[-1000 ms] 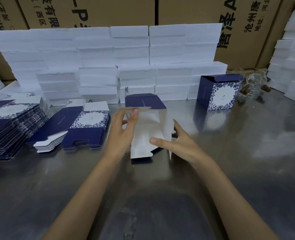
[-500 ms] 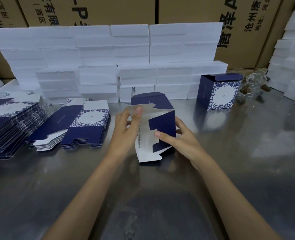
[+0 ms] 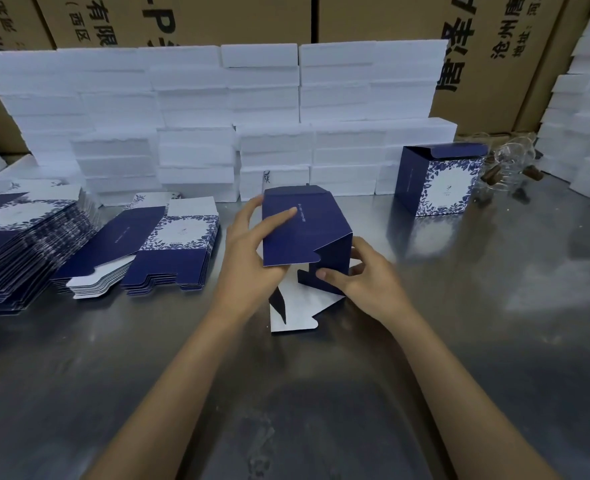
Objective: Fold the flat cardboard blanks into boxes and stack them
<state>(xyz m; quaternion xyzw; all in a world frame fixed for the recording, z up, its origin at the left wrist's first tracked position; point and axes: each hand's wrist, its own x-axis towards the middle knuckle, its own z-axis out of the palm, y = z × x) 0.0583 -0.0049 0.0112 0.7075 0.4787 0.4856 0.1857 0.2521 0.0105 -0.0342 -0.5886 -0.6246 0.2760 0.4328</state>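
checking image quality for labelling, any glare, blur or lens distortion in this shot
Head view: soft glare patches on the steel table, strongest at right; the white foam blocks are nearly blown out, their edges faint; wide-angle bending shows at the frame edges; the half-folded box and both hands are reasonably sharp; the glass jars look smeared.

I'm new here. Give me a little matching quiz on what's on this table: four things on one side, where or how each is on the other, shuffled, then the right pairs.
Things:
1. finished box
2. flat blanks
3. half-folded box
4. foam blocks

Places or states:
A. stacked white along the back
B. held in both hands, bottom flaps open
C. piled at the left of the table
D. standing alone at the right, near the back

Pairs: 1-D, 2-C, 3-B, 4-A
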